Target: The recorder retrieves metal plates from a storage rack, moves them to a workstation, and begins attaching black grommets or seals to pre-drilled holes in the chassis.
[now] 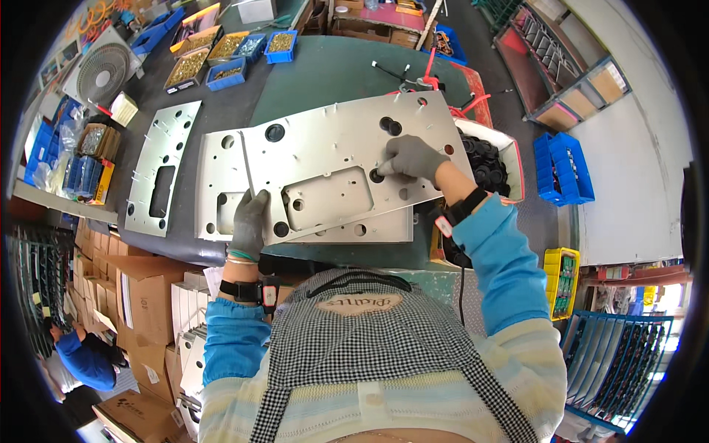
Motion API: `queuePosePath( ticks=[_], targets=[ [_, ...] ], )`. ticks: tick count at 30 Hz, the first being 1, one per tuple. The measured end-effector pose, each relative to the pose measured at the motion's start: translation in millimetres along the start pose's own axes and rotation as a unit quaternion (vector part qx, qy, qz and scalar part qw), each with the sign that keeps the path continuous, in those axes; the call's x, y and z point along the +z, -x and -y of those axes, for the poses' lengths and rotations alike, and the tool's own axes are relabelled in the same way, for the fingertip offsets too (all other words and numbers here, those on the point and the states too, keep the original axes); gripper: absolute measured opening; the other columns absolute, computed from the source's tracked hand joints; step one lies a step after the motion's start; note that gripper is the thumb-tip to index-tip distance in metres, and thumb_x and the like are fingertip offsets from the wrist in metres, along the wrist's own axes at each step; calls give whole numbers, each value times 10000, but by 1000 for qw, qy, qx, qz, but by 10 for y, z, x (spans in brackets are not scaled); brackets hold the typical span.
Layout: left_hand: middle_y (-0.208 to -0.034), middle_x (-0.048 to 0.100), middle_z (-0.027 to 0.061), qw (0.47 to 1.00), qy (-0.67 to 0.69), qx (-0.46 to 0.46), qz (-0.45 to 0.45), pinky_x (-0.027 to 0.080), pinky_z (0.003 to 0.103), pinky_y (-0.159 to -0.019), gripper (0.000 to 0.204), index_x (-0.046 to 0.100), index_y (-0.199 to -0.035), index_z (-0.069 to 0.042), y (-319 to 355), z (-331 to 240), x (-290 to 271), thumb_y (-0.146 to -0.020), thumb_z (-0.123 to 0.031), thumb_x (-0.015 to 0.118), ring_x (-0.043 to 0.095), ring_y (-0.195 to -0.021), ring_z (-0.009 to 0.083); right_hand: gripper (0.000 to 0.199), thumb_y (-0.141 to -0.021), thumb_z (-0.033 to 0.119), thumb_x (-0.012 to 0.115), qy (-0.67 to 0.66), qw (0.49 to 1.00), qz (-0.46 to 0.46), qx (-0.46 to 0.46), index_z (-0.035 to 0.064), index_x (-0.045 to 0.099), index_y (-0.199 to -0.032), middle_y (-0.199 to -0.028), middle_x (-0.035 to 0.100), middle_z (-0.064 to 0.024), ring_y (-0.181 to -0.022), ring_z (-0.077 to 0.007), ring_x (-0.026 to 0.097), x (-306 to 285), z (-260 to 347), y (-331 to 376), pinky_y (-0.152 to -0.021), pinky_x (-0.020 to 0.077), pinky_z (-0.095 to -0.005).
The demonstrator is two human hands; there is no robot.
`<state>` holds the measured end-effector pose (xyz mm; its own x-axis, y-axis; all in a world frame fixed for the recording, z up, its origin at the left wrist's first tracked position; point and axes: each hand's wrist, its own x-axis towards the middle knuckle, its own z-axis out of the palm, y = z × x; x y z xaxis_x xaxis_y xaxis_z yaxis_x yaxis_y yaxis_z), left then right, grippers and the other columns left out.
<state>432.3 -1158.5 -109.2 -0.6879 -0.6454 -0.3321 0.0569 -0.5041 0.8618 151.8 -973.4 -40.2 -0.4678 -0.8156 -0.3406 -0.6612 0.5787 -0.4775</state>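
Note:
A silver metal panel [325, 144] with holes, a large cutout and several thin upright studs lies tilted on top of a second panel [213, 166]. My left hand [249, 225], in a grey glove, grips the upper panel's left edge, thumb on its face. My gloved right hand [415, 159] is over the panel's right part, fingers curled and pressed at a black round grommet [376, 176] in a hole. Other black grommets sit at the upper left [275, 133], lower left and upper right of this panel. The underside of the right fingers is hidden.
A third panel [168, 140] lies at the left. A white box of black grommets [487, 166] stands right of my right hand. Blue bins of small hardware [226, 74] line the far side. Red-handled tools [428, 77] lie behind; a fan [102, 74] stands far left.

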Motion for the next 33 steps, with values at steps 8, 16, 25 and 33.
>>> queuePosePath(
  ticks=[8, 16, 25, 33],
  targets=[
    [-988, 609, 97, 1000, -6, 5, 12, 502, 288, -774, 325, 505, -1172, 38, -11, 40, -27, -887, -117, 488, 608, -849, 175, 282, -761, 334, 678, 59, 994, -56, -70, 67, 637, -841, -721, 653, -98, -718, -289, 632, 133, -168, -28, -696, 498, -394],
    [-990, 606, 81, 1000, -15, -2, 14, 492, 277, -782, 334, 499, -1191, 36, -25, 41, -45, -892, -112, 487, 600, -867, 158, 234, -780, 307, 663, 88, 956, -275, 40, 129, 632, -929, -923, 597, -90, -857, -277, 602, 245, -231, 294, -772, 478, -399],
    [-980, 606, 71, 1000, -15, -7, 13, 478, 266, -799, 331, 525, -1167, 24, -20, 23, -39, -874, -129, 501, 591, -869, 153, 198, -755, 236, 668, 40, 958, -278, -62, 102, 626, -895, -893, 572, -91, -854, -281, 589, 438, -478, 725, -745, 479, -380],
    [-966, 608, 75, 999, -34, 0, 8, 486, 265, -772, 325, 526, -1163, 22, -11, 21, -56, -877, -129, 495, 597, -842, 154, 160, -796, 200, 578, -31, 960, -269, -68, 112, 632, -918, -884, 597, -93, -844, -293, 605, 540, -489, 702, -726, 486, -393]
  ],
)
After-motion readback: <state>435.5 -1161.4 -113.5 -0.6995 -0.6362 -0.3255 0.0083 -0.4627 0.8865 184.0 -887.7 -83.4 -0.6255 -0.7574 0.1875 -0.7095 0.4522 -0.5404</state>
